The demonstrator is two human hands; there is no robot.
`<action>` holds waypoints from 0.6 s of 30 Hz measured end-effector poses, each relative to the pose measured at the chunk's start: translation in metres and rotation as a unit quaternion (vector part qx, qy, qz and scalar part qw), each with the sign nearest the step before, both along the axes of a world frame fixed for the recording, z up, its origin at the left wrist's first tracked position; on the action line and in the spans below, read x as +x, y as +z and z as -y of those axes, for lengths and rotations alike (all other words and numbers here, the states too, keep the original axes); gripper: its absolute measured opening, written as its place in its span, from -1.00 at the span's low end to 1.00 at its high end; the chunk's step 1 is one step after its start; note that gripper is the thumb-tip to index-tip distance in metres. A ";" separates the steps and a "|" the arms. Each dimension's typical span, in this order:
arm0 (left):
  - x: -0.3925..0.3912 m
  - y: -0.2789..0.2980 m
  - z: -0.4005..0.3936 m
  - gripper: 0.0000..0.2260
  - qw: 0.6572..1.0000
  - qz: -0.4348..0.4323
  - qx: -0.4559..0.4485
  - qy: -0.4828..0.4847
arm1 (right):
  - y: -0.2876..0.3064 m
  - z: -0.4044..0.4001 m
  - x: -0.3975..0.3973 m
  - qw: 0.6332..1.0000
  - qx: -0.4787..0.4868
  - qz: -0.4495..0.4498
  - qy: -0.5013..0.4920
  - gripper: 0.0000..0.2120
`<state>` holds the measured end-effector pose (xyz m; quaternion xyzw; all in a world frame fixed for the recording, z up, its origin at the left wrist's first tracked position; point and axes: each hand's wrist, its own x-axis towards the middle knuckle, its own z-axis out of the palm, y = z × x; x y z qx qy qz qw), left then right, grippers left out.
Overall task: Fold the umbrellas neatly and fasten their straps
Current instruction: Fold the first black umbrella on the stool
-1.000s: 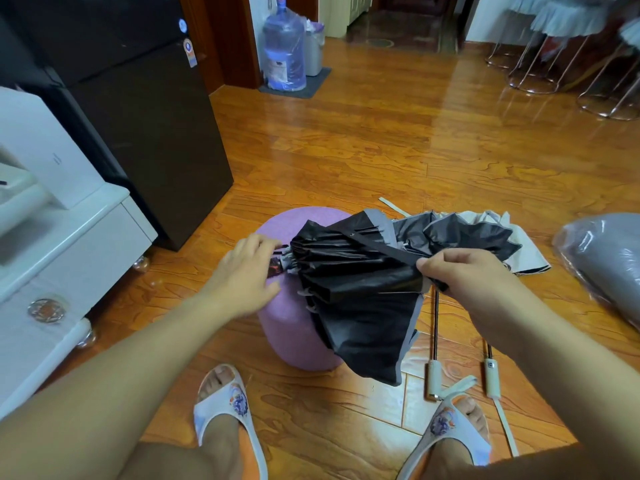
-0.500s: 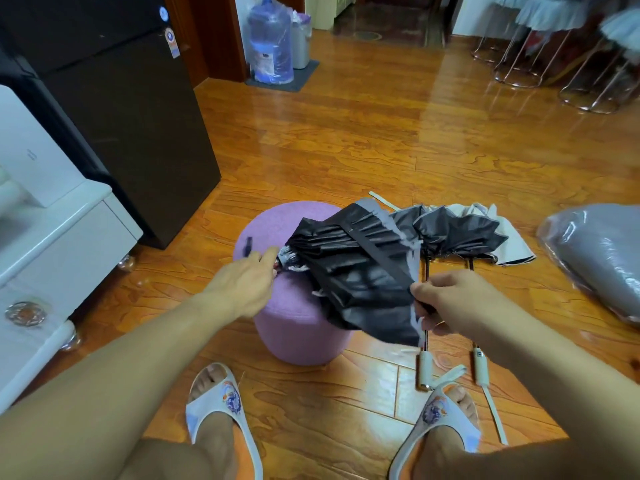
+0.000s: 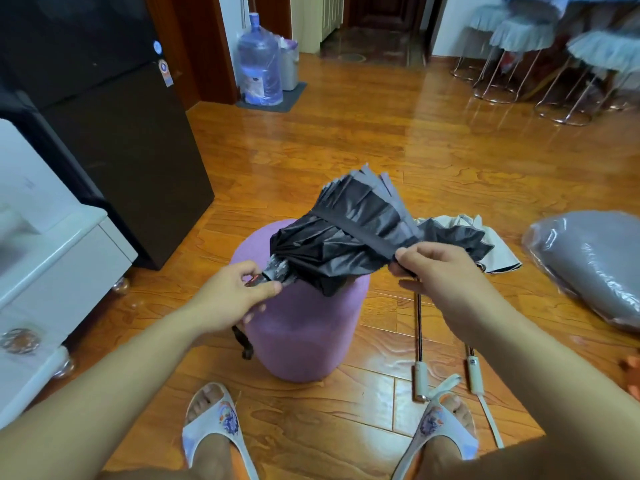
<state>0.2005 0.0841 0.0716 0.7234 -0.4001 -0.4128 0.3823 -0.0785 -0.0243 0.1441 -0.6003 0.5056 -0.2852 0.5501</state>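
A black folding umbrella (image 3: 349, 233) with grey edging is held above the purple stool (image 3: 304, 327). My left hand (image 3: 235, 299) grips its handle end, where a black wrist cord hangs down. My right hand (image 3: 436, 268) pinches the end of the dark strap (image 3: 360, 230), which lies stretched across the bunched canopy. Two more umbrellas (image 3: 460, 237) with beige handles and bare shafts lie on the floor behind my right hand, their canopies loose.
A black fridge (image 3: 114, 140) and a white cabinet (image 3: 52, 258) stand at the left. A grey plastic-wrapped bundle (image 3: 592, 265) lies on the floor at the right. Metal-legged stools (image 3: 519, 64) and a water bottle (image 3: 259, 67) stand at the back. My slippered feet are below.
The umbrella has been turned and lifted so its canopy edge points up and away. My right hand has drawn the strap across the canopy; my left hand has closed on the handle.
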 end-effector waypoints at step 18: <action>0.036 -0.031 0.005 -0.61 0.894 0.351 0.223 -0.166 | -0.060 0.031 0.086 0.977 0.178 -0.092 0.069 -0.85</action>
